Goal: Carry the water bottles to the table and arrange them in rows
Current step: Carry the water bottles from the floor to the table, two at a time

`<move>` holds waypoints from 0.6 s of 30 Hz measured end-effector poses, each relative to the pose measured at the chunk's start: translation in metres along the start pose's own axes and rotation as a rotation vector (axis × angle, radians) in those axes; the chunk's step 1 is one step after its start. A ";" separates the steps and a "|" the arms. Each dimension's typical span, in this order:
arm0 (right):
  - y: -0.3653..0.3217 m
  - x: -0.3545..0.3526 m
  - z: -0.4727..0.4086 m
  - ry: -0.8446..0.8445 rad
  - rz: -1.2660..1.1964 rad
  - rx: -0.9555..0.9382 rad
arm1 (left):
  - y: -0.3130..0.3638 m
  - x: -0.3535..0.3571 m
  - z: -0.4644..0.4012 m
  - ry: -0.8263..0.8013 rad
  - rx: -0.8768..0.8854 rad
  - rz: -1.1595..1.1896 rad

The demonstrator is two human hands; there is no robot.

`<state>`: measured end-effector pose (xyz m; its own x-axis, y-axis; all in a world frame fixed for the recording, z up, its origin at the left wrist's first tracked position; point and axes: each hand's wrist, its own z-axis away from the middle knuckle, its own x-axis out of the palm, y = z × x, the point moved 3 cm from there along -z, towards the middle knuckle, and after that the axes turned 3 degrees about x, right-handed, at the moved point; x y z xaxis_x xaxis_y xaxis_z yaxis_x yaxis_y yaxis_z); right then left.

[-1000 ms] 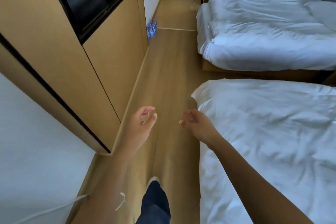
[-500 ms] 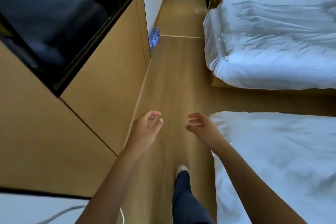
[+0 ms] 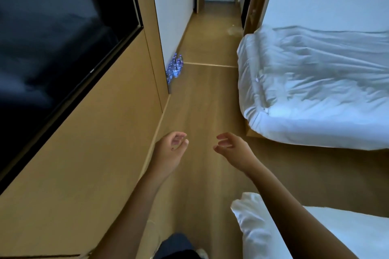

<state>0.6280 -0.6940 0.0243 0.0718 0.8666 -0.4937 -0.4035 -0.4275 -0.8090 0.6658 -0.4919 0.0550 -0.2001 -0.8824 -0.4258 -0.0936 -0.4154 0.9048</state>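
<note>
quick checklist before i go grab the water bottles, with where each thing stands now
1. Left hand free: ok, fingers loosely curled, holding nothing.
2. Right hand free: ok, holding nothing.
3. Water bottles located: ok, clustered on the floor against the wall, past the wooden panel's end.
4. Floor path to them clear: ok.
5. Bottles within reach: not ok, well ahead of both hands.
6. Bottle count: cannot tell, too small.

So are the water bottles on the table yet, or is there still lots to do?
Nothing looks done yet. The water bottles stand bunched on the floor by the wall, far down the room, and no table is in view. The left hand and right hand are both empty, fingers loosely curled, held out over the wooden floor. Still left: reaching the bottles, carrying them and lining them up in rows.
</note>
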 end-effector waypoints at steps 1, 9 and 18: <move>-0.001 -0.008 -0.018 -0.001 -0.001 0.000 | 0.001 0.007 -0.020 -0.004 0.005 -0.002; -0.007 -0.060 -0.189 0.019 0.050 0.008 | -0.003 0.064 -0.203 -0.117 0.000 -0.006; -0.069 -0.115 -0.417 0.026 0.064 0.000 | 0.017 0.079 -0.455 -0.055 0.055 0.028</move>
<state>1.0284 -0.8718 0.0044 0.0694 0.8303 -0.5530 -0.4080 -0.4822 -0.7753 1.0922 -0.6692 0.0361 -0.2569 -0.8792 -0.4013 -0.1401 -0.3770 0.9156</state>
